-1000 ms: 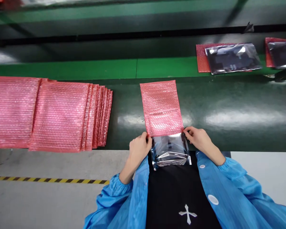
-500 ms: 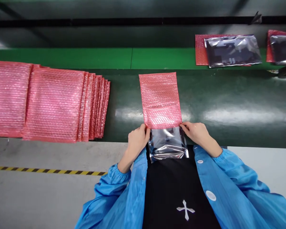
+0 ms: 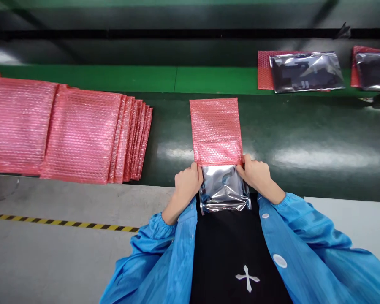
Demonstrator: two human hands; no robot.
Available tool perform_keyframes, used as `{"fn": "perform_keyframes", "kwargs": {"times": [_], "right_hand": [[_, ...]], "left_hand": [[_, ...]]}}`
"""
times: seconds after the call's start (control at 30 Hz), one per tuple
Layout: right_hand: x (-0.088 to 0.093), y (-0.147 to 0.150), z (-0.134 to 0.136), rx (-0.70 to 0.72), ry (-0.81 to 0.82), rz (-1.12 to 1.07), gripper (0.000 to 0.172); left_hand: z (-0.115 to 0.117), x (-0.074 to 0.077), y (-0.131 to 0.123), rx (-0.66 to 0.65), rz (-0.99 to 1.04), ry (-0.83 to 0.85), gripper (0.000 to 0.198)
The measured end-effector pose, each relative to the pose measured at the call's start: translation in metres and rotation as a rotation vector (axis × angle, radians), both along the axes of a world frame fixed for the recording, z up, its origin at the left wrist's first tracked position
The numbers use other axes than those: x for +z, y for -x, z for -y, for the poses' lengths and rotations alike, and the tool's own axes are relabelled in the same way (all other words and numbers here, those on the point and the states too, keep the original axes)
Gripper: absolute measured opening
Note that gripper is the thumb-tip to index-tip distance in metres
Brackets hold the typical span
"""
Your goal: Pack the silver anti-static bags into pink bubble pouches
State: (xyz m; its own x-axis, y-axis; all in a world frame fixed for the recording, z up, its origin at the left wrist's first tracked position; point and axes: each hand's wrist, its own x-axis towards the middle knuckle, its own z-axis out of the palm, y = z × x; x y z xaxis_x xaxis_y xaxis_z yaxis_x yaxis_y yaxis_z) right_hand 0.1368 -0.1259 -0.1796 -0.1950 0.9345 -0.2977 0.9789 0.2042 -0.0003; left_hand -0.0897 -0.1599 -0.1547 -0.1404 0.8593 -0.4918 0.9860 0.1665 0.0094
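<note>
A pink bubble-wrap bag (image 3: 215, 131) lies flat on the dark green work surface in front of me. Part of a shiny silver antistatic bag (image 3: 224, 190) shows below its near edge and overhangs the surface's edge, close to my torso; the rest of it is hidden. At the left near corner of the bubble-wrap bag, my left hand (image 3: 189, 181) is closed with thumb and fingers pinching the edge. My right hand (image 3: 255, 172) pinches the opposite near corner. Both hands are also beside the silver bag's sides.
Overlapping pink bubble-wrap bags (image 3: 82, 135) spread across the left of the work surface (image 3: 304, 126). On the green strip (image 3: 139, 78) at the back right, a silver antistatic bag (image 3: 307, 72) rests on pink wrap, with another pair at the right edge. Striped tape (image 3: 63, 222) marks the floor.
My right hand has curled its fingers more tightly at the bag's corner and shifted slightly up. The silver bag's surface is more creased, and the view has shifted a little.
</note>
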Motion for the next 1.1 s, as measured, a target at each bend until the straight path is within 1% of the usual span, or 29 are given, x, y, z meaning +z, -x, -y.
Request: {"fn": "perform_keyframes", "kwargs": {"times": [0.13, 0.23, 0.4, 0.53, 0.7, 0.87, 0.93, 1.03, 1.1], "right_hand": [[0.0, -0.016, 0.007, 0.077, -0.019, 0.0, 0.025], [0.003, -0.026, 0.012, 0.169, -0.016, -0.005, 0.025], [0.012, -0.034, 0.02, 0.276, 0.11, 0.051, 0.019], [0.016, -0.038, 0.024, 0.346, 0.193, 0.053, 0.017], [0.018, -0.042, 0.029, 0.442, 0.228, 0.028, 0.017], [0.018, -0.05, 0.038, 0.536, 0.258, -0.013, 0.014], [0.016, -0.054, 0.044, 0.563, 0.26, -0.035, 0.013], [0.013, -0.061, 0.054, 0.6, 0.262, -0.077, 0.014], [0.011, -0.065, 0.062, 0.622, 0.281, -0.115, 0.015]], "left_hand": [[0.002, -0.001, 0.003, -0.085, -0.001, 0.024, 0.034], [0.003, 0.001, 0.006, -0.147, 0.024, 0.023, 0.032], [0.008, 0.005, 0.012, -0.267, 0.063, 0.026, 0.035], [0.013, 0.006, 0.015, -0.367, 0.085, 0.039, 0.037], [0.019, 0.005, 0.018, -0.433, 0.084, 0.035, 0.034], [0.029, 0.004, 0.018, -0.521, 0.119, 0.089, 0.037], [0.036, 0.004, 0.018, -0.533, 0.154, 0.106, 0.035], [0.046, 0.006, 0.018, -0.541, 0.199, 0.132, 0.031], [0.052, 0.011, 0.017, -0.583, 0.196, 0.18, 0.029]]}}
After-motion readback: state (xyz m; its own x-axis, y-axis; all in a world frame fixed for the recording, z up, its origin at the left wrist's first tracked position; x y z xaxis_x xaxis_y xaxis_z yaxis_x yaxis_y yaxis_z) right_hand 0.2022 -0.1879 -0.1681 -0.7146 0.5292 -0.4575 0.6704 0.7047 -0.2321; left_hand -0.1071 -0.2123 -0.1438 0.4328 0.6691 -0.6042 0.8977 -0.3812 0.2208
